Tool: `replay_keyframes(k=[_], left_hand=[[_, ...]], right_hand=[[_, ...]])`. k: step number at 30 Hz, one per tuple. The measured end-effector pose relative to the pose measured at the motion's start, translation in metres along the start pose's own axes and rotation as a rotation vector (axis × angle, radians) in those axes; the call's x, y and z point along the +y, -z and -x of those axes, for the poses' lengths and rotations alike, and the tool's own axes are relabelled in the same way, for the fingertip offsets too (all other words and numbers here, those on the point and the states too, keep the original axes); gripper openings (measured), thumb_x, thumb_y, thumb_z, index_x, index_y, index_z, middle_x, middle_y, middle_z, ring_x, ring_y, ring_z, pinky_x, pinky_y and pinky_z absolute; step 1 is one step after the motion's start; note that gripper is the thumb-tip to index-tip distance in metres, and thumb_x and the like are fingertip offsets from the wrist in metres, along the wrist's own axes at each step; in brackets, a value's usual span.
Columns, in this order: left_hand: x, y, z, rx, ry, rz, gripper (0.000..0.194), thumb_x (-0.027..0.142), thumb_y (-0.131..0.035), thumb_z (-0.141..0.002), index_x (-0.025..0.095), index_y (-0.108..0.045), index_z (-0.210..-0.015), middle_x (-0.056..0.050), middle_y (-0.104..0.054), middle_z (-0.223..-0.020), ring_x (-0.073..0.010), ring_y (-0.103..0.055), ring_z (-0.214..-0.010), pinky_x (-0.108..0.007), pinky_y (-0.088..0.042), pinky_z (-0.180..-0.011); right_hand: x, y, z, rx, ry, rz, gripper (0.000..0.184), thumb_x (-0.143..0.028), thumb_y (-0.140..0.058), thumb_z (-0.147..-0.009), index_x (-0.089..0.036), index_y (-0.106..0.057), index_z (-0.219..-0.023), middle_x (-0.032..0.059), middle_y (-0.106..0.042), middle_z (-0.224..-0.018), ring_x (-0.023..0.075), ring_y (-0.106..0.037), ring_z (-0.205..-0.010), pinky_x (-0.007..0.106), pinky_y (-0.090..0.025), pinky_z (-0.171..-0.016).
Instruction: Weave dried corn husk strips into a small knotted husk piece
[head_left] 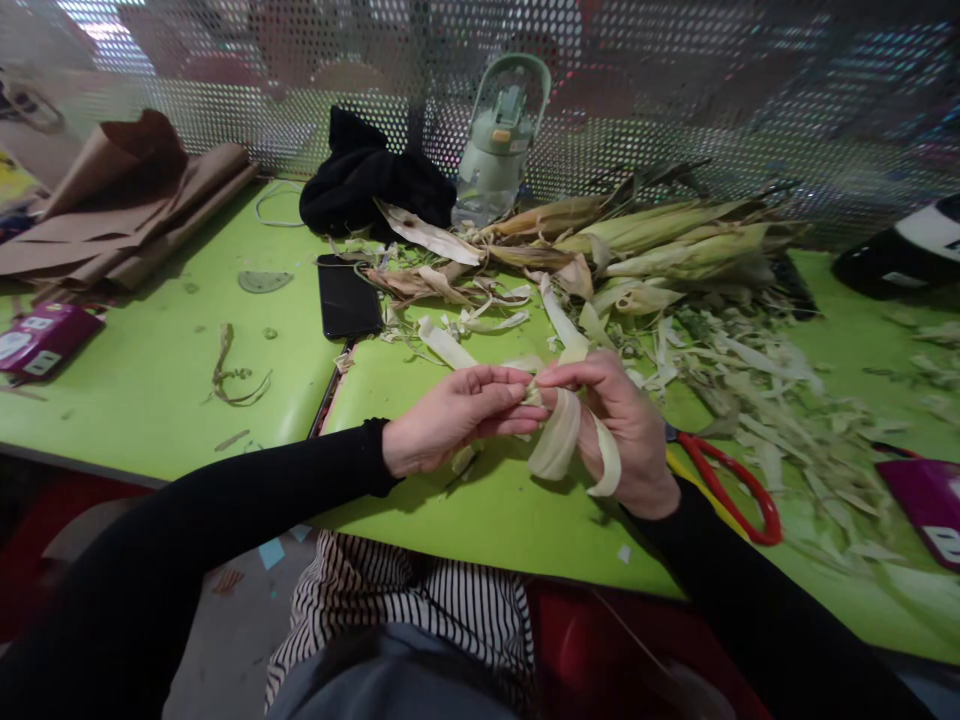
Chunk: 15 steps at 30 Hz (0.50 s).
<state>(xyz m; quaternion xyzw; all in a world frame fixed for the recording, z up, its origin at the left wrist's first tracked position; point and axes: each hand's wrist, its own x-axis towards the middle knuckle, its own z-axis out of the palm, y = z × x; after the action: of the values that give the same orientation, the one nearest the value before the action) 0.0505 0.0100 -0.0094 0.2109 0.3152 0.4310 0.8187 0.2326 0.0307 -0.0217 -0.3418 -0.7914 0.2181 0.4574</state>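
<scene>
Close together above the green table (pixel 420 520), both my hands grip pale strips of corn husk (pixel 556 440). My left hand (pixel 457 415) pinches one end between thumb and fingers. With its fingertips nearly touching the left ones, my right hand (pixel 619 430) is closed on the strips too. Two loose ends curl down below the right fingers, and another piece sticks up toward the back. What exactly lies between the fingertips is partly hidden. Red-handled scissors (pixel 731 490) rest beside my right wrist, their blades mostly hidden.
Whole corn husks (pixel 667 235) lie behind my hands, and shredded husk (pixel 787 400) spreads to the right. A phone (pixel 349 297), a black cloth (pixel 375 180) and a green-lidded bottle (pixel 495 150) stand farther back. Brown paper (pixel 127 210) and a protractor (pixel 264 282) are left.
</scene>
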Motion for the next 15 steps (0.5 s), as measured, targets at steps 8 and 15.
replay_keyframes(k=[8,15], left_hand=[[-0.0020,0.0031,-0.0013,-0.025,-0.004,0.008,0.014,0.002,-0.054,-0.094,0.010,-0.063,-0.087,-0.003,-0.073,-0.078,-0.0074,-0.072,-0.066,-0.019,-0.060,-0.075],[-0.0069,0.0067,-0.0017,-0.100,-0.260,-0.209,0.006,0.012,-0.056,-0.096,0.015,-0.054,-0.091,0.000,-0.069,-0.084,-0.0087,-0.071,-0.076,-0.025,-0.058,-0.081]], right_hand=[[0.0040,0.0020,0.0042,-0.056,-0.036,-0.127,0.014,-0.035,-0.073,-0.087,-0.040,-0.070,-0.100,0.0020,-0.066,-0.092,0.0262,-0.062,-0.084,0.047,-0.051,-0.077],[0.0008,-0.0049,0.0028,0.050,-0.303,-0.222,0.010,-0.036,-0.072,-0.087,-0.028,-0.068,-0.092,0.0000,-0.067,-0.086,0.0186,-0.064,-0.071,0.036,-0.054,-0.064]])
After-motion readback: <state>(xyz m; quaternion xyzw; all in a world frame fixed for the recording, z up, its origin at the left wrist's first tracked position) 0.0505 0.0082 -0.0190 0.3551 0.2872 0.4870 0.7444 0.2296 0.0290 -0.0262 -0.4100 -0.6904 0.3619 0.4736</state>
